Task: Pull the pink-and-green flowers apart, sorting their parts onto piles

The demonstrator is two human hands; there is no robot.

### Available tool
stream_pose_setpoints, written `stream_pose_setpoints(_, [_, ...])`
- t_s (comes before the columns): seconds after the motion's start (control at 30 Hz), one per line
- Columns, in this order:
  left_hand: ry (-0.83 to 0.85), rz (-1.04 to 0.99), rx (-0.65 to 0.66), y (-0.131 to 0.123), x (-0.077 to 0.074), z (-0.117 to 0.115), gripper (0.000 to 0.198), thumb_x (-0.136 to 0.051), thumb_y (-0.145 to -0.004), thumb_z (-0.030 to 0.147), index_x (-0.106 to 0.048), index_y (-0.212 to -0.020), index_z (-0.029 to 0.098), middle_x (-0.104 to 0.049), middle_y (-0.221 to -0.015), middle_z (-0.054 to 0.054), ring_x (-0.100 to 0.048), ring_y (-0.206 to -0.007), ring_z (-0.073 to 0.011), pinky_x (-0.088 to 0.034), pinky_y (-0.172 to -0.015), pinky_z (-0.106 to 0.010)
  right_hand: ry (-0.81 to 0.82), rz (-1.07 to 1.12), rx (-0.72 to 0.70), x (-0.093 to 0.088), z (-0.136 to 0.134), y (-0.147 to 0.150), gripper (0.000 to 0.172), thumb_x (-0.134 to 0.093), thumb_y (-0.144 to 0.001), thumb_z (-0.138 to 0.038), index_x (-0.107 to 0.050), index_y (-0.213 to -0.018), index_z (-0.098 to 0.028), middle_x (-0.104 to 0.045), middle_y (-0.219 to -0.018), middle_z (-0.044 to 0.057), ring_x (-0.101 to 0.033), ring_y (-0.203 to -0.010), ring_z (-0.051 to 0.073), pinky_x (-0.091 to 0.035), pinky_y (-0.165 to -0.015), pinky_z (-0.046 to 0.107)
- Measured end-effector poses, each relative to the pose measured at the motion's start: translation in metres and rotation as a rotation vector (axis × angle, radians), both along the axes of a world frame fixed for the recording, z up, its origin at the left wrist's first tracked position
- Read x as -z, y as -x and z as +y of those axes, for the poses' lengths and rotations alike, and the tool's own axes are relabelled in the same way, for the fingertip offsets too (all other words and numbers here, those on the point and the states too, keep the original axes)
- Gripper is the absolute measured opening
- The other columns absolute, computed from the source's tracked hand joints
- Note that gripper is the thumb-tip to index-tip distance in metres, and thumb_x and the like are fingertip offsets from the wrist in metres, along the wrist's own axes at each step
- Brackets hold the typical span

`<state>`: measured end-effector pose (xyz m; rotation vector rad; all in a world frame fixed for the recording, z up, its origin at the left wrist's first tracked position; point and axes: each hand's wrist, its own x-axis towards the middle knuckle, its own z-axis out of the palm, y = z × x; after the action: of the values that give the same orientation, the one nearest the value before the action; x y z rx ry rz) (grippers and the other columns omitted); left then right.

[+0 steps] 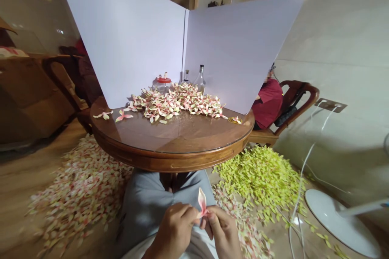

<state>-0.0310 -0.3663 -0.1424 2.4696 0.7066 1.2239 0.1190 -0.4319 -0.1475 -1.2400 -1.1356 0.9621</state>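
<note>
L hand (174, 232) and R hand (223, 236) are held over grey trousers (146, 198), fingers pressed together, pinching the narrow base of a pale-pink-and-white petal-shaped piece (202, 203) between them. Piece looks v. light, soft, easily creased; best held at base, not tip. Ahead, round glass-topped brown wooden worktop (170, 162) carries heap of pink-white flower pieces (178, 103); pale-green pieces (258, 178) lie piled on wooden floor (24, 178), R side.
</note>
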Motion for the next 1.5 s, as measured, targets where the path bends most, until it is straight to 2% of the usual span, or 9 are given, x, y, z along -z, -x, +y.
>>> stream_pose_setpoints(0.17, [0.053,0.038,-0.011,0.005,-0.005,-0.002,0.028,-0.037,-0.102,0.018,-0.055,-0.08,0.021,-0.062,-0.067,0.001,-0.059,-0.063,-0.0162,-0.041,-0.069,-0.029,-0.004,-0.062,0.046,-0.005,0.0,0.002,0.047,-0.046,-0.099,-0.052,-0.064,-0.074,-0.016,-0.051,-0.062,0.0,-0.045,-0.058,0.013,-0.035,-0.058,0.025])
stream_pose_setpoints(0.23, [0.123,0.074,-0.008,0.01,-0.011,0.002,0.027,-0.039,-0.103,0.023,-0.058,-0.083,0.02,-0.064,-0.07,-0.001,-0.06,-0.067,-0.017,-0.041,-0.069,-0.028,0.009,-0.127,-0.034,-0.013,0.0,-0.005,0.046,-0.048,-0.097,-0.057,-0.07,-0.095,-0.017,-0.062,-0.078,0.005,-0.056,-0.074,0.018,-0.043,-0.071,0.028])
stream_pose_setpoints(0.37, [0.474,0.236,0.17,0.022,-0.028,0.018,0.032,-0.04,-0.104,0.037,-0.064,-0.095,0.018,-0.067,-0.079,-0.002,-0.06,-0.072,-0.0154,-0.039,-0.066,-0.025,0.115,-0.027,-0.174,-0.03,0.006,-0.021,0.072,-0.039,-0.089,-0.078,-0.064,-0.127,-0.021,-0.066,-0.105,0.011,-0.059,-0.1,0.026,-0.046,-0.085,0.034])
stream_pose_setpoints(0.47, [0.626,0.328,0.364,0.027,-0.042,0.027,0.039,-0.039,-0.105,0.044,-0.066,-0.098,0.018,-0.065,-0.079,0.001,-0.057,-0.072,-0.0137,-0.037,-0.066,-0.024,0.159,0.207,-0.286,-0.038,0.014,-0.026,0.081,-0.032,-0.082,-0.087,-0.071,-0.101,-0.019,-0.062,-0.095,0.008,-0.056,-0.084,0.021,-0.044,-0.077,0.032])
stream_pose_setpoints(0.57, [0.631,0.421,0.434,0.029,-0.053,0.032,0.041,-0.038,-0.105,0.046,-0.067,-0.099,0.019,-0.065,-0.082,0.001,-0.055,-0.075,-0.0145,-0.037,-0.071,-0.024,0.173,0.289,-0.366,-0.041,0.023,-0.026,0.071,-0.05,-0.078,-0.083,-0.07,-0.081,-0.015,-0.06,-0.09,0.007,-0.05,-0.072,0.015,-0.04,-0.068,0.027])
stream_pose_setpoints(0.7, [0.656,0.462,0.461,0.03,-0.061,0.035,0.039,-0.038,-0.105,0.045,-0.067,-0.102,0.019,-0.068,-0.089,0.0,-0.058,-0.082,-0.0155,-0.039,-0.076,-0.025,0.157,0.394,-0.377,-0.042,0.028,-0.02,0.054,-0.067,-0.079,-0.069,-0.071,-0.088,-0.017,-0.054,-0.073,0.001,-0.045,-0.063,0.012,-0.034,-0.061,0.024])
stream_pose_setpoints(0.97, [0.602,0.481,0.359,0.029,-0.065,0.037,0.033,-0.038,-0.105,0.04,-0.064,-0.099,0.019,-0.069,-0.091,-0.002,-0.064,-0.086,-0.0178,-0.037,-0.073,-0.025,0.103,0.626,-0.139,-0.04,0.03,0.004,0.045,-0.073,-0.078,-0.062,-0.067,-0.075,-0.017,-0.06,-0.085,0.004,-0.051,-0.073,0.015,-0.04,-0.071,0.027])
stream_pose_setpoints(1.27, [0.502,0.439,0.331,0.025,-0.063,0.032,0.043,-0.033,-0.106,0.043,-0.055,-0.078,0.018,-0.054,-0.066,0.001,-0.053,-0.061,-0.0137,-0.029,-0.06,-0.025,0.091,0.777,0.007,-0.041,0.024,0.02,0.044,-0.073,-0.081,-0.057,-0.061,-0.063,-0.019,-0.05,-0.066,-0.001,-0.041,-0.062,0.012,-0.038,-0.063,0.024])
stream_pose_setpoints(1.5, [0.614,0.362,0.421,0.032,-0.062,0.033,0.038,-0.04,-0.105,0.045,-0.068,-0.104,0.018,-0.071,-0.093,-0.003,-0.064,-0.085,-0.0165,-0.041,-0.076,-0.023,0.193,0.836,-0.01,-0.046,0.021,0.021,0.047,-0.08,-0.068,-0.064,-0.066,-0.077,-0.02,-0.062,-0.088,0.004,-0.056,-0.077,0.017,-0.047,-0.074,0.029])
